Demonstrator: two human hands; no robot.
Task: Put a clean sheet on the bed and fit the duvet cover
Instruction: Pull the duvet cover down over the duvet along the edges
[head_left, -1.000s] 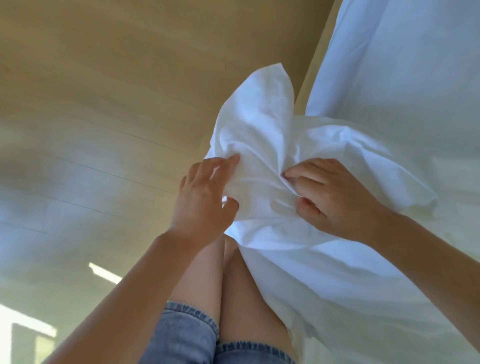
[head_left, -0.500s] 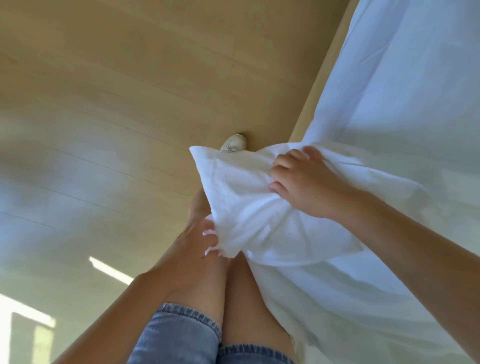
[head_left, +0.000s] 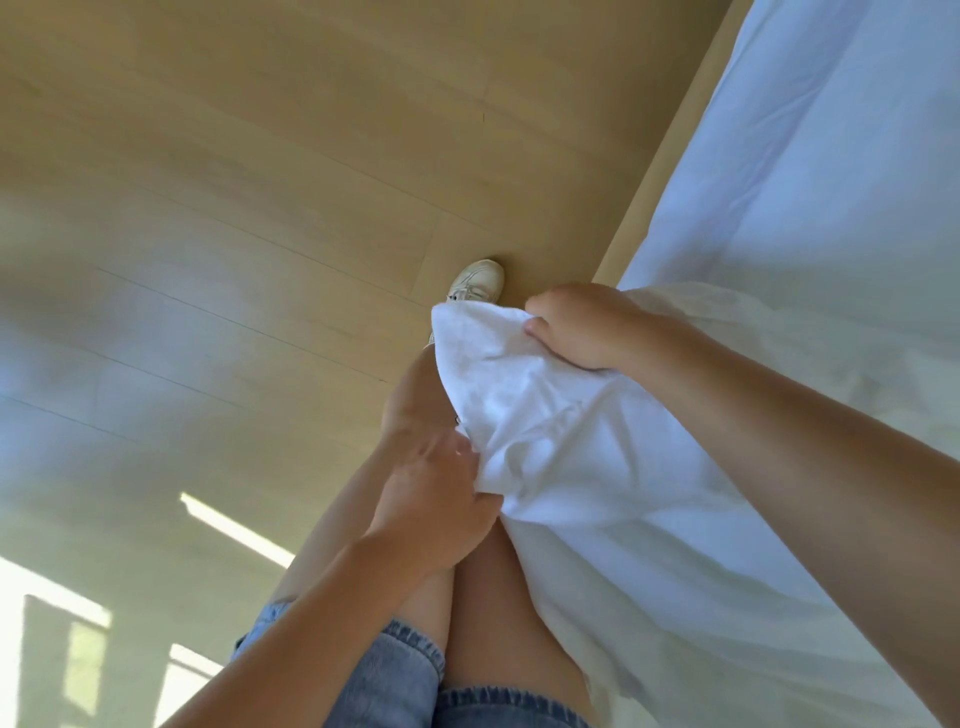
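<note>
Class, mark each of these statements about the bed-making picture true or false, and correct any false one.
1. The right hand grips the white fabric. True.
2. The left hand hangs free. False: it holds the fabric's lower edge.
3. The person wears long trousers. False: denim shorts, knees bare.
4. A white shoe stands on the wooden floor. True.

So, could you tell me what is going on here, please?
A person stands by the bed, holding a bunched corner of white fabric. Their right hand grips its top, and their left hand holds its lower edge above their knees. The rest trails off to the right, over the bed. Sheet or cover, I cannot tell.
</note>
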